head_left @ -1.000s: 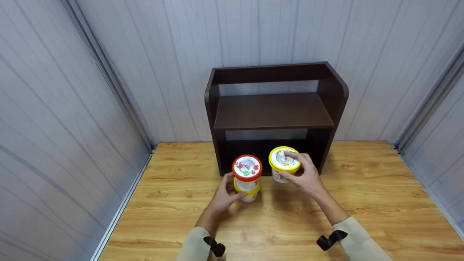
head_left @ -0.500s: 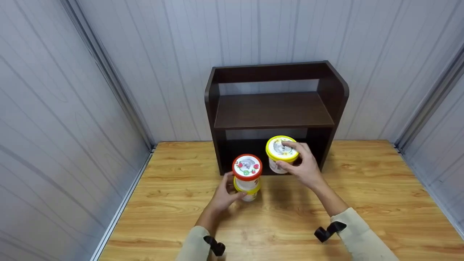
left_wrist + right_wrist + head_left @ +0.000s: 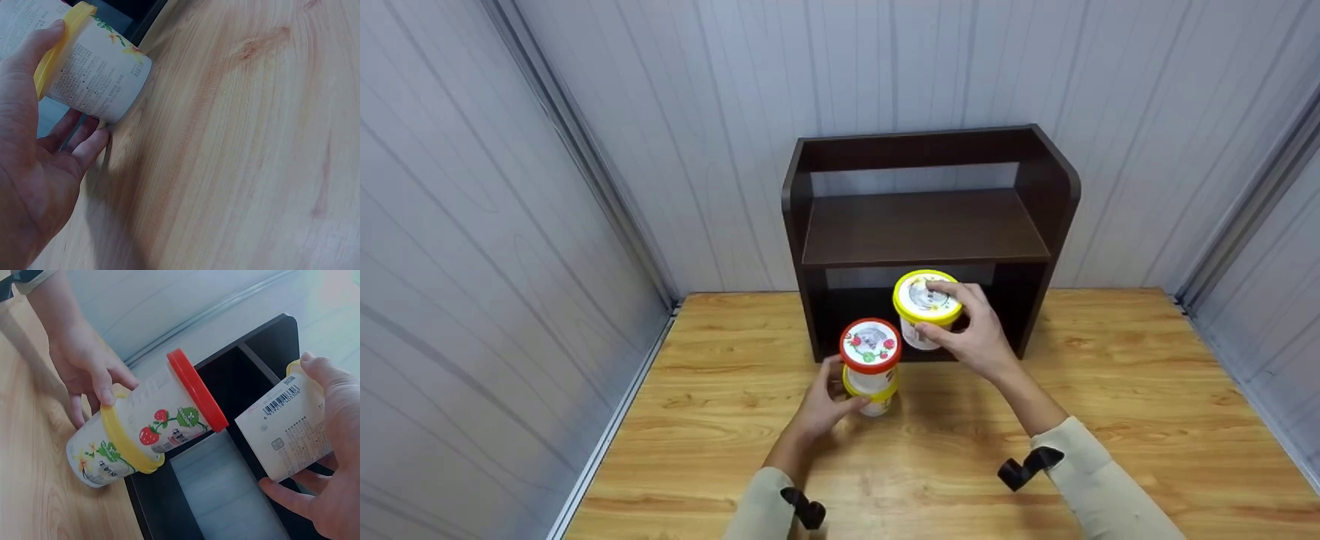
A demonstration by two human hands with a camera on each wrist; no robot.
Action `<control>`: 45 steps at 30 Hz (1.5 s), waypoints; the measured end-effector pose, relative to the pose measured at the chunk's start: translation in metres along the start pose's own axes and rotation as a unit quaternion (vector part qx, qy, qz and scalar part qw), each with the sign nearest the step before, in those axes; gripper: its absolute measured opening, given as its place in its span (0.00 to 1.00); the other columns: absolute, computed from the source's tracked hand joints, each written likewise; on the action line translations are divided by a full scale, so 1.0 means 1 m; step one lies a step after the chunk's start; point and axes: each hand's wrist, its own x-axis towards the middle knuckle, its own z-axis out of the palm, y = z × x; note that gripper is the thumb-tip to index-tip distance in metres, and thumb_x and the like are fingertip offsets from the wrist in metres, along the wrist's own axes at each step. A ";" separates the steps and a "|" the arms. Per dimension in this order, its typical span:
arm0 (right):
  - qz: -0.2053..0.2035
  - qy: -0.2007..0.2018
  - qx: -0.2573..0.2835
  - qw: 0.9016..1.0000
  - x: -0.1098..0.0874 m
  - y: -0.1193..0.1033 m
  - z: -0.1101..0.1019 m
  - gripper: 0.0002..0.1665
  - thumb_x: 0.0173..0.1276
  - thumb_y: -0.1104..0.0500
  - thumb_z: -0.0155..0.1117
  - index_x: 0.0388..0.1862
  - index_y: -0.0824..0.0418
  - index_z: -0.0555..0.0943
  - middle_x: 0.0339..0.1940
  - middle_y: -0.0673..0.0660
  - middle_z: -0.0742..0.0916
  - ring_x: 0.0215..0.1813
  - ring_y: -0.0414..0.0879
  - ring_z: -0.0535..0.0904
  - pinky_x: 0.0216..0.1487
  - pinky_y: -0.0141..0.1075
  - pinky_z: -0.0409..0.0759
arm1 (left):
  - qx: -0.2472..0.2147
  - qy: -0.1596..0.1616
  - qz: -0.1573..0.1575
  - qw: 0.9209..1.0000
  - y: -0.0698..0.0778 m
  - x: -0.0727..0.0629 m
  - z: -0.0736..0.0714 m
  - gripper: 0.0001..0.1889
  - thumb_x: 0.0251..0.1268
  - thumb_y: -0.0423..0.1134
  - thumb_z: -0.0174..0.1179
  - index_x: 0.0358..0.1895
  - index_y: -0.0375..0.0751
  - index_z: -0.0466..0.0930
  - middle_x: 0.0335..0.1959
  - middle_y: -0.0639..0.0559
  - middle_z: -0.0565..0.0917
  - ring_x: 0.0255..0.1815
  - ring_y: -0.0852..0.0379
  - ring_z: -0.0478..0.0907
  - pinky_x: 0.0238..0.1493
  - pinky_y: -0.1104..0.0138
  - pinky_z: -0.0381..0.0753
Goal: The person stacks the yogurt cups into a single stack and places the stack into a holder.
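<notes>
Two lidded tubs stand stacked on the table in front of the shelf: a strawberry-printed tub with a red lid (image 3: 871,346) on top of a flower-printed tub with a yellow lid (image 3: 98,458). My left hand (image 3: 817,406) grips the lower tub around its yellow lid, thumb on the near side. Raised to the right of the stack, a second yellow-lidded tub (image 3: 928,300) is held in my right hand (image 3: 979,341), one finger over its lid. In the right wrist view this tub's barcode side shows, its base slightly apart from the red lid.
A dark brown two-level shelf (image 3: 926,229) stands behind the tubs against the panelled wall (image 3: 735,150). The wooden table (image 3: 720,435) extends to both sides and in front. Black straps (image 3: 804,510) hang at the sleeves.
My right hand has lifted its yellow-lidded tub and carried it left, closer to the red-lidded one. My left hand and the stack have stayed in place.
</notes>
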 end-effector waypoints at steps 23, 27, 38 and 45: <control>-0.008 -0.040 0.016 0.999 0.009 -0.025 0.026 0.35 0.60 0.58 0.79 0.66 0.62 0.78 0.58 0.66 0.74 0.58 0.58 0.72 0.56 0.52 0.76 | -0.017 -0.007 0.027 0.999 -0.004 0.002 0.000 0.41 0.58 0.36 0.75 0.72 0.45 0.60 0.60 0.39 0.74 0.58 0.42 0.77 0.61 0.47 0.78; -0.010 -0.043 0.016 0.999 0.010 -0.028 0.032 0.35 0.60 0.58 0.79 0.66 0.61 0.78 0.58 0.66 0.74 0.59 0.58 0.72 0.57 0.53 0.76 | -0.009 -0.005 0.023 1.000 -0.003 0.002 0.000 0.41 0.58 0.36 0.75 0.72 0.46 0.61 0.59 0.39 0.74 0.58 0.42 0.77 0.61 0.48 0.77; -0.014 -0.043 0.041 0.998 0.012 -0.035 0.044 0.35 0.58 0.61 0.80 0.65 0.63 0.79 0.57 0.65 0.75 0.59 0.58 0.72 0.57 0.54 0.76 | -0.006 -0.003 0.025 1.000 -0.003 0.002 -0.001 0.41 0.59 0.37 0.75 0.72 0.46 0.61 0.59 0.39 0.75 0.58 0.40 0.76 0.62 0.46 0.76; -0.011 -0.040 0.039 0.998 0.014 -0.032 0.047 0.35 0.59 0.60 0.79 0.65 0.62 0.79 0.57 0.65 0.76 0.59 0.59 0.72 0.58 0.55 0.76 | -0.001 -0.002 0.008 1.000 -0.002 0.001 -0.002 0.41 0.59 0.39 0.75 0.73 0.49 0.61 0.60 0.41 0.74 0.59 0.42 0.76 0.64 0.47 0.75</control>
